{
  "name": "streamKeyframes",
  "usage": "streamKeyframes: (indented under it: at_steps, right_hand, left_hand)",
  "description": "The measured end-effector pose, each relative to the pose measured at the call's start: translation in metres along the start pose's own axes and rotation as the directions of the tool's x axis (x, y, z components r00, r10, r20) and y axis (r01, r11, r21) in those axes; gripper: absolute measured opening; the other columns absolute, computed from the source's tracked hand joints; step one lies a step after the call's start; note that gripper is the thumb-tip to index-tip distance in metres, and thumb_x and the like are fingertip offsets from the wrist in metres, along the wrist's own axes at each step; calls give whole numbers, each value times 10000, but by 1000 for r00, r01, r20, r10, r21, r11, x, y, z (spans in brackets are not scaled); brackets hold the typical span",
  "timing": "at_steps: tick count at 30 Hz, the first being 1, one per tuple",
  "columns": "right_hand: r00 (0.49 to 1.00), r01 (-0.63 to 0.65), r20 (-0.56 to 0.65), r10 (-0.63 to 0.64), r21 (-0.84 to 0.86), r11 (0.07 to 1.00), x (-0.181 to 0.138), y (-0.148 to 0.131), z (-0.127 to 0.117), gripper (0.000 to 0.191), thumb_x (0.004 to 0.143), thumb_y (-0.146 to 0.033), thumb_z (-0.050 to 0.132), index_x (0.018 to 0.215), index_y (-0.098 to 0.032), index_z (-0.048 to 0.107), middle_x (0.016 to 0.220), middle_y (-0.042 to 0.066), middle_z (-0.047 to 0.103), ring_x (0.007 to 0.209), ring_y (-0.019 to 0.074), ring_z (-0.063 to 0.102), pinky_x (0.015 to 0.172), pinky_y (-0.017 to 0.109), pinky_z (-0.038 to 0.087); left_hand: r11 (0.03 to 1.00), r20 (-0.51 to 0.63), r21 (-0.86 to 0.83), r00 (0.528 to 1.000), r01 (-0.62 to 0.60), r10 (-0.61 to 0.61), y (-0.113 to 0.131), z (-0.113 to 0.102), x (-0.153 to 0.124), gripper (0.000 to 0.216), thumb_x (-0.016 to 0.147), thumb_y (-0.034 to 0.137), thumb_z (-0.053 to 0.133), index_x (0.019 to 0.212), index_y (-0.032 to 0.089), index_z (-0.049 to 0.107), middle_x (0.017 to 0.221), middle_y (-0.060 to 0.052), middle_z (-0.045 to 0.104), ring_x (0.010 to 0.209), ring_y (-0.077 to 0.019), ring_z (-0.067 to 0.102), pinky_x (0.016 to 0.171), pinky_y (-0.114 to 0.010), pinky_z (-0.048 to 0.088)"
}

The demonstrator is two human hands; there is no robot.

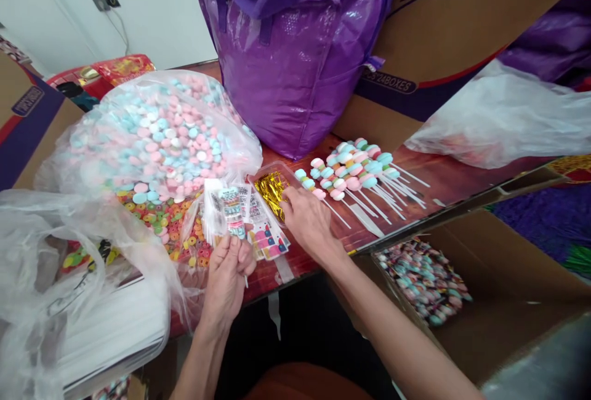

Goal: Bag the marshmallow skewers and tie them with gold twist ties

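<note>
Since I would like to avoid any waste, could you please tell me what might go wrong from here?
The right hand reaches into a loose heap of gold strips, so several might come up together. The candy sticks lie piled loose near the front edge of the table, close to the right forearm, so a bump could perhaps send some over.

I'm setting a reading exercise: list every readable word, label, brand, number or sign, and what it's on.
"stick can", rest unclear: right cardboard box.
Larger lettering above it: incomplete, unreadable.
"24BOXES": same box, lower band.
Too blurred or small: left cardboard box, printed packets, marked plastic bag.
</note>
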State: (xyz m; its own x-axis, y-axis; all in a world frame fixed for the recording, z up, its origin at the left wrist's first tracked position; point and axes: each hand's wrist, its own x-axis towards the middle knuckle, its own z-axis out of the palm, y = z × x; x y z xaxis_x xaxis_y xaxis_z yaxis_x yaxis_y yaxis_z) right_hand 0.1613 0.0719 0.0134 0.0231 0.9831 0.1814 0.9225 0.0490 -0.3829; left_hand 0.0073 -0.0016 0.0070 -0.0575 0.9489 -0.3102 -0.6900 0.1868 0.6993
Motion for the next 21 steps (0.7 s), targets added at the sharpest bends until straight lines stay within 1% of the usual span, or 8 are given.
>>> streamKeyframes:
  at_steps: [4, 10, 12, 14, 16, 17, 19, 21]
  right_hand:
    - [999, 21, 32, -17, -107, 994, 32, 7, 20, 264, 921, -58, 497, 961, -174, 730, 960, 160, 679, 805, 247, 637, 650, 311, 396]
    - [1000, 20, -2, -21, -116, 993, 36, 13, 19, 250, 935, -102, 499, 944, -183, 735, 939, 140, 669, 732, 212, 606, 598, 295, 352]
    - [997, 8, -80, -11, -39, 999, 32, 18, 13, 230, 947, -144, 493, 947, -176, 720, 892, 113, 668, 705, 195, 589, 588, 286, 339]
    - [986, 30, -165, -2, 170, 985, 26, 22, 7, 206, 942, -181, 499, 881, -173, 696, 807, 68, 658, 683, 174, 569, 601, 276, 357]
    - [981, 59, -192, 39, 477, 877, 16, 24, 2, 168, 914, -220, 531, 811, -179, 658, 727, 21, 627, 642, 149, 545, 597, 261, 386]
    - [983, 48, -168, 76, 630, 775, 10, 22, 0, 143, 893, -244, 559, 791, -183, 640, 691, -1, 606, 601, 133, 524, 569, 251, 392]
    - [988, -45, -40, 152, 856, 515, -6, 15, -3, 127, 846, -296, 631, 777, -190, 620, 617, -38, 563, 494, 102, 463, 464, 227, 366]
    - [974, -156, 103, 202, 951, 267, -23, 4, -4, 160, 794, -327, 701, 781, -191, 618, 573, -55, 560, 415, 84, 433, 384, 211, 338]
  left_hand:
    - [999, -23, -25, 999, 29, -30, -8, 0, -1, 425, 716, 302, 861, 728, 187, 452, 598, 77, 404, 499, -37, 291, 454, -147, 236]
    - [998, -54, -53, 998, 31, -34, -8, -3, 4, 379, 718, 292, 856, 806, 198, 500, 642, 57, 514, 491, -30, 347, 473, -145, 271]
    - [998, -51, -43, 998, 42, -44, -8, -3, 8, 359, 720, 289, 851, 796, 186, 515, 657, 44, 546, 490, -25, 339, 470, -143, 261]
    - [998, -50, -38, 997, 50, -51, -9, -2, 11, 352, 710, 284, 852, 783, 173, 525, 668, 35, 562, 491, -20, 329, 469, -141, 248]
    - [999, -54, -16, 998, 42, -43, -11, 2, 12, 349, 703, 289, 848, 774, 162, 531, 677, 26, 574, 495, -17, 325, 471, -142, 241]
    - [1000, -58, 3, 998, 30, -30, -13, 4, 12, 343, 706, 294, 841, 779, 161, 534, 675, 26, 575, 494, -17, 323, 470, -143, 236]
    - [999, -56, 54, 998, 0, 3, -18, 10, 11, 310, 736, 303, 809, 842, 174, 547, 667, 35, 575, 487, -24, 323, 468, -149, 229]
    - [994, -46, 102, 998, -33, 38, -23, 15, 10, 276, 784, 309, 758, 917, 207, 539, 663, 53, 569, 479, -35, 335, 472, -156, 237]
